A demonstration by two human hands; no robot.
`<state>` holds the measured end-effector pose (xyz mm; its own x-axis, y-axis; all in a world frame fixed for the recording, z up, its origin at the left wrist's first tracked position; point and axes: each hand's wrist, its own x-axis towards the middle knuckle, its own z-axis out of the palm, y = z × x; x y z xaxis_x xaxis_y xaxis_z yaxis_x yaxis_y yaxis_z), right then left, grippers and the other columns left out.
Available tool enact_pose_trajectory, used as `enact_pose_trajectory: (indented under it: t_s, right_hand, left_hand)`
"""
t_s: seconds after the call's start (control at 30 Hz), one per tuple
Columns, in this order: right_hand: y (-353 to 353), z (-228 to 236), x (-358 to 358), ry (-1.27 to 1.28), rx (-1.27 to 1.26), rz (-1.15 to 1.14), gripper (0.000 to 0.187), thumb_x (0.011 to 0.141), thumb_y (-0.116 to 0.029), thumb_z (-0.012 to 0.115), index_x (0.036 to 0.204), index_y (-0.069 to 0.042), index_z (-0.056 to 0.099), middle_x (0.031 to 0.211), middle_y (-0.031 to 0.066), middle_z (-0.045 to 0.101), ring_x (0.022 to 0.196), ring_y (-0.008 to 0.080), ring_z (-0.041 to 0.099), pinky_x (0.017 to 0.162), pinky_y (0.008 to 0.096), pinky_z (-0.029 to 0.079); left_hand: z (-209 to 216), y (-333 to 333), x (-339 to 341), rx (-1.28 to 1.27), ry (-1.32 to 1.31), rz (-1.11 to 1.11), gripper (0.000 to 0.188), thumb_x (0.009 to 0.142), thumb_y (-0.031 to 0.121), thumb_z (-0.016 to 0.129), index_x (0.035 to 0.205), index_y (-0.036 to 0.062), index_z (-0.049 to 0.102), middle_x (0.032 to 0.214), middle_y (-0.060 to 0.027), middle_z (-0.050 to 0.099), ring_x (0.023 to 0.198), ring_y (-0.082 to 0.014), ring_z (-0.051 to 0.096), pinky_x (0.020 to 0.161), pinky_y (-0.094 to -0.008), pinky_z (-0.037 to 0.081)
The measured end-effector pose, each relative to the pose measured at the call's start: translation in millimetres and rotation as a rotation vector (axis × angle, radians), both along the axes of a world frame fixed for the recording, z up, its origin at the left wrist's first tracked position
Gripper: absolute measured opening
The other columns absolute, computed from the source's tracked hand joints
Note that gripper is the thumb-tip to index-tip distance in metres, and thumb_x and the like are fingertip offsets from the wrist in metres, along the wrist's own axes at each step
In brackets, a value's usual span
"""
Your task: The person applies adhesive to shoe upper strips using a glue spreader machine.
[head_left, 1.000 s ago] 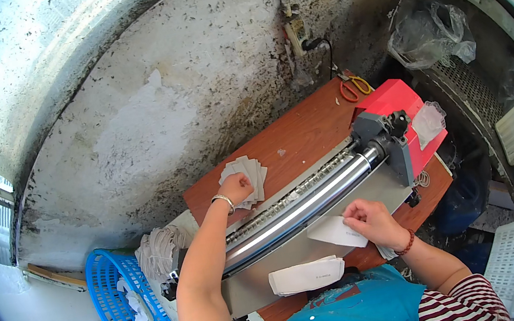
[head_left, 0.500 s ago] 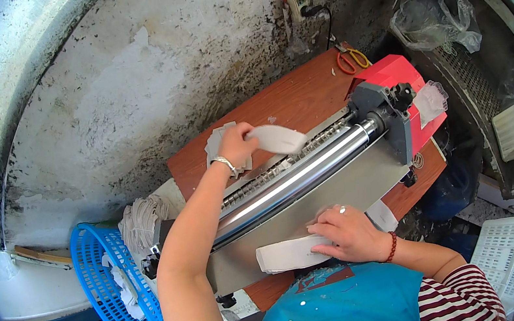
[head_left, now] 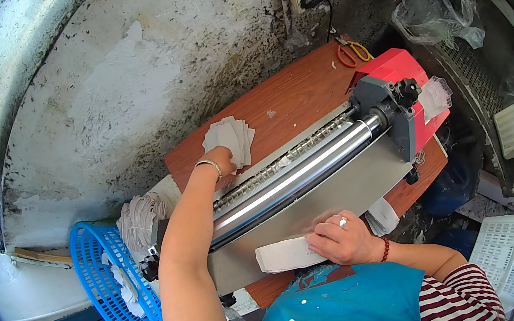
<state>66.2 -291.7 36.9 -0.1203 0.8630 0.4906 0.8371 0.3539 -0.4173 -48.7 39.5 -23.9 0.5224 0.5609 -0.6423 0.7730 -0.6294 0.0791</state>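
Note:
My left hand [head_left: 223,160] reaches over the roller machine to the near edge of a fanned pile of whitish flat pieces [head_left: 237,135] on the wooden board. Its fingers are curled downward and the tips are hidden, so what they pinch does not show. On the machine's metal plate, my right hand [head_left: 346,241] grips the right end of a stack of similar long white pieces [head_left: 287,255]. Between my hands lies the shiny steel roller [head_left: 298,175], with a ribbed shaft [head_left: 289,156] behind it. A red housing [head_left: 418,118] closes the machine's right end.
Red and yellow scissors [head_left: 353,53] lie at the board's back right corner. A blue basket [head_left: 89,276] with white scraps stands left, beside bundled pale strips [head_left: 142,219]. At right are a white crate [head_left: 506,253] and a dark metal trough [head_left: 488,78]. A stained wall [head_left: 130,99] rises behind.
My left hand has moved left and down to the pile, and the white piece it held over the rollers no longer shows apart. My right hand stays at the stack, its fingers drawn in closer.

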Motion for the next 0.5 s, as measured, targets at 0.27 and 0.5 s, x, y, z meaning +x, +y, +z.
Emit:
enact_pose_trajectory:
  t_s: [0.27,0.5]
  right_hand:
    - [1,2,0,0.031,-0.019,-0.041,0.02,0.073,-0.015,0.068,0.09,-0.008,0.061,0.082,0.0019,0.053,0.079,0.0182,0.056,0.071,0.0338,0.041]
    - [-2,7,-3,0.079,-0.122,-0.036,0.015,0.075,-0.015,0.067,0.085,-0.008,0.059,0.083,0.0041,0.054,0.083,0.0218,0.055,0.075,0.0354,0.04]
  left_hand:
    - [15,-13,3,0.156,-0.09,-0.055,0.035,0.079,0.025,0.061,0.111,0.0132,0.062,0.116,-0.0121,0.057,0.106,-0.0292,0.056,0.093,-0.0397,0.045]
    - [28,-27,14,0.139,-0.278,-0.05,0.035,0.077,0.023,0.059,0.111,0.0138,0.062,0.116,-0.0102,0.057,0.105,-0.0275,0.057,0.089,-0.04,0.047]
